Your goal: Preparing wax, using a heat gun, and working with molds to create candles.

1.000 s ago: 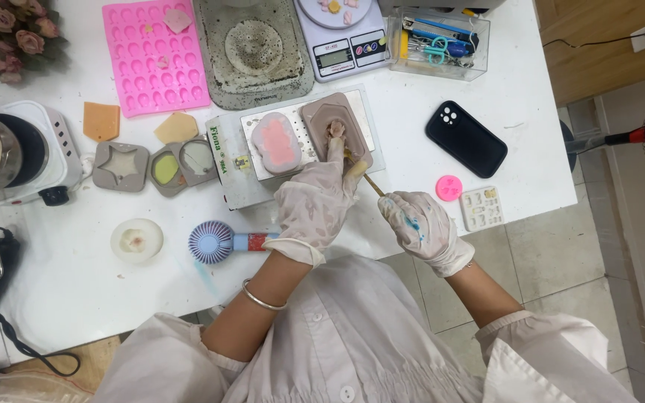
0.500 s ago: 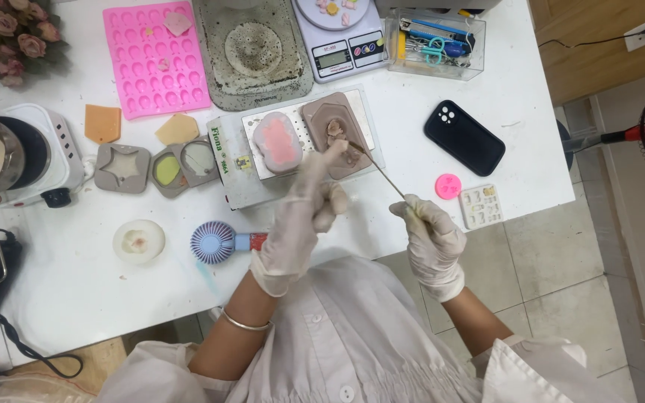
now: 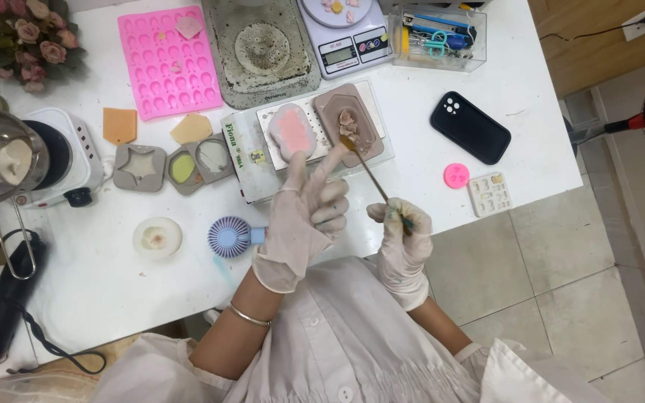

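The person stands at a white table [image 3: 442, 67] and wears thin pale gloves on both hands. The right hand [image 3: 402, 231] is closed around the lower end of a thin brush [image 3: 373, 179], and the stick goes up and to the left from the fingers. The tip of the brush is on the brown mould [image 3: 349, 123], which lies on a light tray [image 3: 251, 142] in the middle of the table. Just beside this mould, on the same tray, there is a grey mould with pink filling [image 3: 290, 132].

The left hand [image 3: 304, 216] holds nothing. Its fingers are spread and loose, and it hovers above the front edge of the tray, near the pink filling; I cannot tell if a fingertip touches it.

To the left of this hand lies a small blue fan [image 3: 227, 236], and further left a round white dish [image 3: 157, 237]. A black phone [image 3: 470, 127] lies well apart on the right side, near a small pink round piece [image 3: 455, 175]. At the far edge there are a pink silicone mould sheet [image 3: 164, 63] and a kitchen scale [image 3: 345, 33].
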